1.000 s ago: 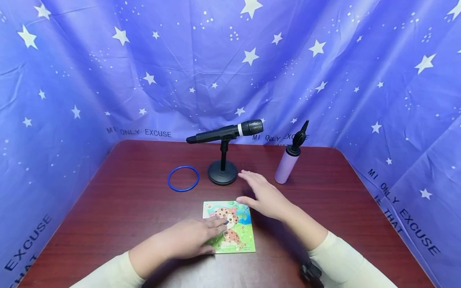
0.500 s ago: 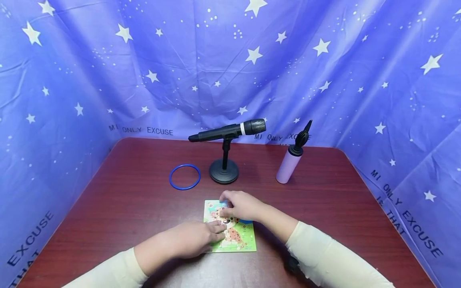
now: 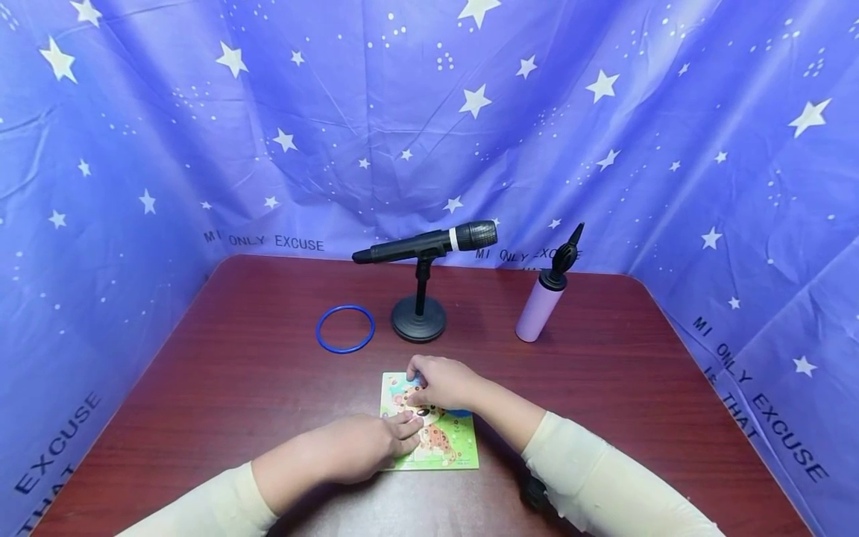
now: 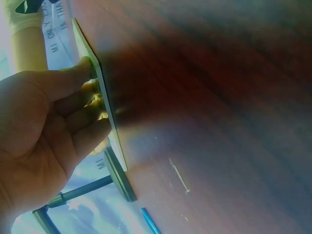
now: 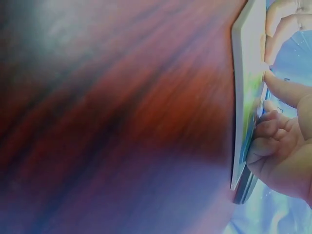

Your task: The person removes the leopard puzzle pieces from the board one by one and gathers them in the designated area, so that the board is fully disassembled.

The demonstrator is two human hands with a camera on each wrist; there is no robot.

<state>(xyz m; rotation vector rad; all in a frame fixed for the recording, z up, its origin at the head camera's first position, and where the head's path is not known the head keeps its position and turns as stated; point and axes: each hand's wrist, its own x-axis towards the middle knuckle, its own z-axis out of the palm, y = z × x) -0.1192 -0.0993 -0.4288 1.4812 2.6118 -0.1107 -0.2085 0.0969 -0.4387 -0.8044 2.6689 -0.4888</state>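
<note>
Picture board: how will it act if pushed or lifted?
The picture board is probably stiff: its edges run straight in the left wrist view. It looks thin, so likely light. Lying flat on a glossy table, it would likely slide rather than tip.

Starry blue drapes (image 3: 376, 127) round a reddish table (image 3: 235, 358) suggest a makeshift booth.

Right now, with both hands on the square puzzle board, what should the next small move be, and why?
The right hand should probably pinch lightly at the far part of the square, green-and-blue cartoon-animal puzzle board, testing for a loose piece. Its thumb and curved fingers sit apart there, and the fingers of the left hand lie on the board's left side, seemingly steadying it.
</note>
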